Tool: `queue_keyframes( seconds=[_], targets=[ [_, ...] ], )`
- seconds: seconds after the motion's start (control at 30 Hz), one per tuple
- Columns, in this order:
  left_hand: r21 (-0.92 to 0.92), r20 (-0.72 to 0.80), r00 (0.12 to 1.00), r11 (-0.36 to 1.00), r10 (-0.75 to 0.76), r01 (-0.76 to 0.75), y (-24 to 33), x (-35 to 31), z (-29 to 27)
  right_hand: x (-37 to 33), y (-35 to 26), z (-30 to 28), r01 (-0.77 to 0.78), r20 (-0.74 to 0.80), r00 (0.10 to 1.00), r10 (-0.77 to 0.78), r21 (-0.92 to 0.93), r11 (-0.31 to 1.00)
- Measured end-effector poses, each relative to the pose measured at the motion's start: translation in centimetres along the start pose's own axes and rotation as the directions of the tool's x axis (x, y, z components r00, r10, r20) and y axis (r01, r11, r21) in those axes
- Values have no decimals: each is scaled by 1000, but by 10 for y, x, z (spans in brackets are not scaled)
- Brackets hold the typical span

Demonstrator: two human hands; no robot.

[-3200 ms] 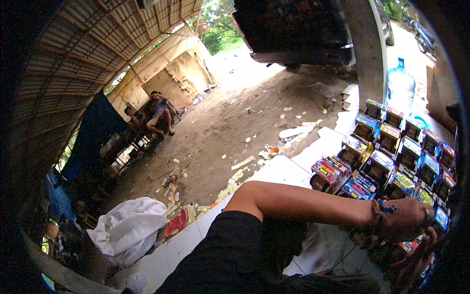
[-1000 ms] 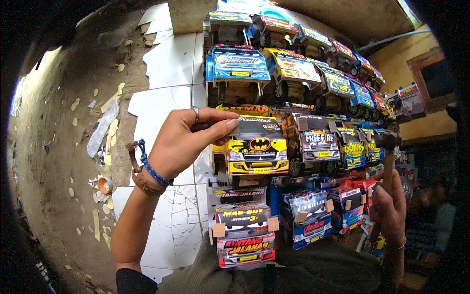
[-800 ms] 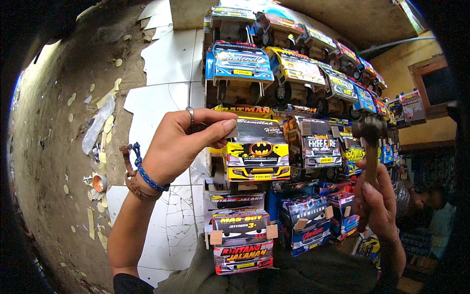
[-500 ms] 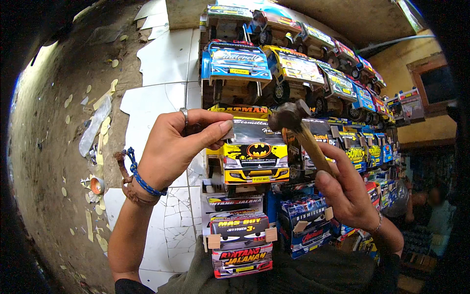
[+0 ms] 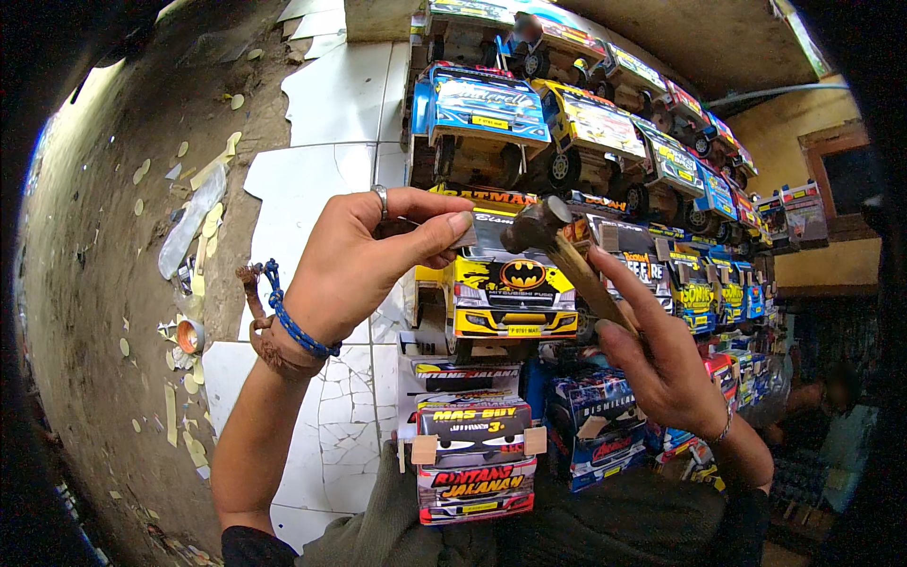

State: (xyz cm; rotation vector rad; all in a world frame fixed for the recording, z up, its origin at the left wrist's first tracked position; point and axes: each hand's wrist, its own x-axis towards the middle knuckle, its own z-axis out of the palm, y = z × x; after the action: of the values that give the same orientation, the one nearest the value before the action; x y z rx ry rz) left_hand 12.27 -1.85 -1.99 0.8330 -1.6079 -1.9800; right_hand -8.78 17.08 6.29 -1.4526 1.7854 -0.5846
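Note:
My left hand (image 5: 345,255) is closed in a pinch, thumb against forefinger, on a small flat piece (image 5: 466,240) that is mostly hidden by the fingertips. It is at the upper left edge of a yellow and black toy truck (image 5: 515,300). Wrapped round the wooden handle of a hammer (image 5: 584,276), my right hand (image 5: 661,364) is on the right. The dark hammer head hovers near the truck's upper right, a short way from my left fingertips. Closer to me stands a red and black toy truck (image 5: 477,454) with a small wooden tab on each side.
Rows of colourful toy trucks (image 5: 487,102) fill the middle and right. A blue toy truck (image 5: 595,430) stands by my right knee. To the left are white tiles (image 5: 307,203), then a dirt floor (image 5: 113,283) with scraps and an orange cup (image 5: 190,335). Another person's arm (image 5: 803,397) shows at right.
The hammer head has moved left and down relative to the yellow and black truck, closer to my left fingertips. My left hand keeps its pinch there. The whole view has shifted slightly.

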Motion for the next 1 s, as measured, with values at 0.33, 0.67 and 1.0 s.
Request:
queue_keyframes(
  seconds=[0.33,0.67,1.0],
  targets=[
    [-21,10,999,999,-32,33,1,3,-2,5,1,4,181,-2,983,-184,-171,968],
    [4,45,998,999,-50,50,3,5,-3,9,-3,0,205,-39,975,-220,-231,951],
    [-23,55,998,999,-38,39,2,6,-4,4,5,3,169,-71,971,-230,-480,861]
  ],
)
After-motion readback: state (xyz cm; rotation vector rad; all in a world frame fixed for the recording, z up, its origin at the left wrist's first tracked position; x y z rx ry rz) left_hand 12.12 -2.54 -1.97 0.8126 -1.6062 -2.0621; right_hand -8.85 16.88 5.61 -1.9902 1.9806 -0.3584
